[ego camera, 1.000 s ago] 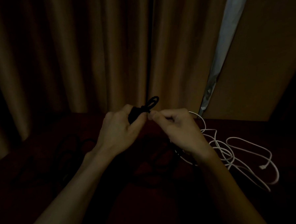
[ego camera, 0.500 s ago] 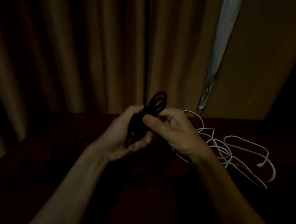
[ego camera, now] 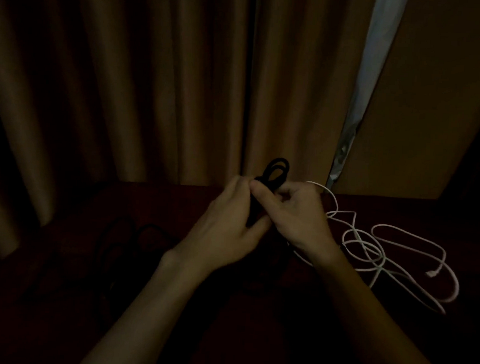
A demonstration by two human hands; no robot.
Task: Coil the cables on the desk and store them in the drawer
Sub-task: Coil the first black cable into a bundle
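White cable sprawls beside right hand.

I'm working in dim brownish light; a pale strip beside the curtains is glowing, and the desk is sinking into black.

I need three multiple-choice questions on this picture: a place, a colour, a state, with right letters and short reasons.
1. Where is the white cable? A. on the desk; B. in a drawer; C. on the floor.
2. Colour of the held cable? A. white; B. black; C. yellow.
3. State of the white cable? A. neatly coiled; B. loose; C. bundled.
1 A: it lies on the desk right of the hands.
2 B: the left hand and right hand grip black loops.
3 B: its strands sprawl unwound.
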